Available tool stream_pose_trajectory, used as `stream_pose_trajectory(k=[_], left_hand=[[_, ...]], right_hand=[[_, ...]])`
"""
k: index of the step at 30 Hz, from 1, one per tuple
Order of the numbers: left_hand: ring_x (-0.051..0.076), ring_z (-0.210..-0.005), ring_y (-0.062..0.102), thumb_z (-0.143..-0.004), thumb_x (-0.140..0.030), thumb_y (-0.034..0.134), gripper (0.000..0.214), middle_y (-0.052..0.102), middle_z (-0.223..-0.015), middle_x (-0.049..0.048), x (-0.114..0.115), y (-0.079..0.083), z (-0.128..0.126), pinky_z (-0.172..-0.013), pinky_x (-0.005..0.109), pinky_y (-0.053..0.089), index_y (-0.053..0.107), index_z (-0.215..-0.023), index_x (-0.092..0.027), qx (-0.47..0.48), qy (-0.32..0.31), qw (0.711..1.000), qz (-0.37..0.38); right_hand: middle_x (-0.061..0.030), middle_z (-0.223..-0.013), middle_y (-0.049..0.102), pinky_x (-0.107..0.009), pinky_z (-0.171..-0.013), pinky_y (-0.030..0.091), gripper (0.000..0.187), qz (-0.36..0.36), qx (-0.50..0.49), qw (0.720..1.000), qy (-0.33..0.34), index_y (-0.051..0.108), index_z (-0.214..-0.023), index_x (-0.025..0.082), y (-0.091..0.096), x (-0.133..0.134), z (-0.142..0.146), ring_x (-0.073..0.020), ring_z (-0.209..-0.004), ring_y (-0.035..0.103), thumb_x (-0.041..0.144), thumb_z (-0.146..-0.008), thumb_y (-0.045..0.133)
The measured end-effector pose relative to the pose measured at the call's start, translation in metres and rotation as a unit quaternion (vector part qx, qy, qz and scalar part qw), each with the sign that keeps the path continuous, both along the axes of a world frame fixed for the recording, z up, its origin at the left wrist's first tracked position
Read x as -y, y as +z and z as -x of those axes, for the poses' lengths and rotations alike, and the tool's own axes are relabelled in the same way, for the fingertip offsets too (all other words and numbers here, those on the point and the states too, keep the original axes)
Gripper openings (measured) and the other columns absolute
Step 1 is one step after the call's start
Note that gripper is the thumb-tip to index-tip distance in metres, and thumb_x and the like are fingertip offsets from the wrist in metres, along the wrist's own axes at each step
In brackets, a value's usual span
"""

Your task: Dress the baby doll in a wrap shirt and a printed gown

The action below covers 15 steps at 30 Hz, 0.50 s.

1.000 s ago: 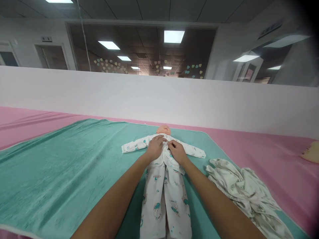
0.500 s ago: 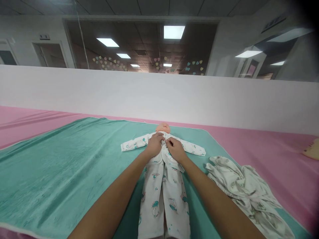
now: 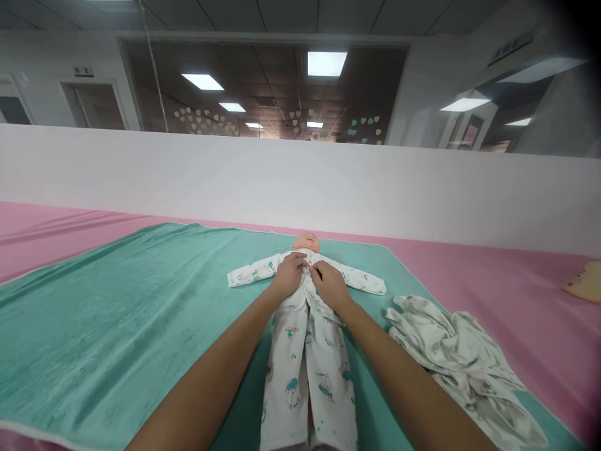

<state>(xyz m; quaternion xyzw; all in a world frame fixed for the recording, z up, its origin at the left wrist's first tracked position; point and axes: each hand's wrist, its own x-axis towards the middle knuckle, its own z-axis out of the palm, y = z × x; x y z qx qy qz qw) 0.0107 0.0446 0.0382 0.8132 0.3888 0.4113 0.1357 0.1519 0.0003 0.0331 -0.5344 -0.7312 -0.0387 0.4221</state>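
Observation:
A baby doll [image 3: 307, 242] lies on its back on a green towel [image 3: 141, 313], its head toward the wall. It wears a white printed baby top [image 3: 253, 272] with both sleeves spread wide, and matching trousers [image 3: 292, 382]. On the chest, my left hand [image 3: 290, 273] has its fingers bent and closed at the top's front. Beside it my right hand [image 3: 329, 282] pinches the front of the top, fingers curled together. A bit of white tie or cloth edge shows between the fingertips, too small to make out fully.
A crumpled white printed cloth [image 3: 460, 357] lies to the right, across the towel's edge. Pink sheeting [image 3: 493, 282] shows beneath the towel, with a beige item [image 3: 586, 282] at the far right. A low white wall [image 3: 282, 181] stands behind, below a large window.
Both hands stay at the doll's chest. My right hand's fingers have shifted slightly at the top's front, nearer my left fingertips. The view has moved very little.

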Motion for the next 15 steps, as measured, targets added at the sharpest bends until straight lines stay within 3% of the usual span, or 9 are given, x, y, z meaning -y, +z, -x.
stream_pose_trajectory(k=[6, 15], left_hand=[[0.019, -0.103, 0.05, -0.076, -0.007, 0.04, 0.024, 0.058, -0.104, 0.0035, 0.003, -0.0056, -0.0005, -0.091, 0.036, 0.04, 0.056, -0.087, -0.021, 0.047, 0.027, 0.998, -0.028], [0.02, -0.11, 0.047, -0.08, -0.01, 0.038, 0.028, 0.056, -0.114, 0.0036, -0.0031, -0.0057, 0.0011, -0.097, 0.038, 0.036, 0.063, -0.083, -0.021, 0.008, 0.005, 1.0, -0.027]], right_hand=[[0.0045, -0.058, 0.048, -0.023, -0.054, 0.032, 0.022, 0.08, -0.101, 0.99, 0.064, 0.049, -0.068, 0.021, 0.0003, -0.0025, -0.0056, -0.0118, -0.056, 0.044, 0.038, -0.081, 0.046], [0.0047, -0.06, 0.048, -0.022, -0.053, 0.033, 0.015, 0.116, -0.155, 0.976, 0.102, 0.052, -0.07, 0.02, -0.0007, -0.0067, -0.008, -0.0105, -0.055, 0.043, 0.034, -0.075, 0.05]])
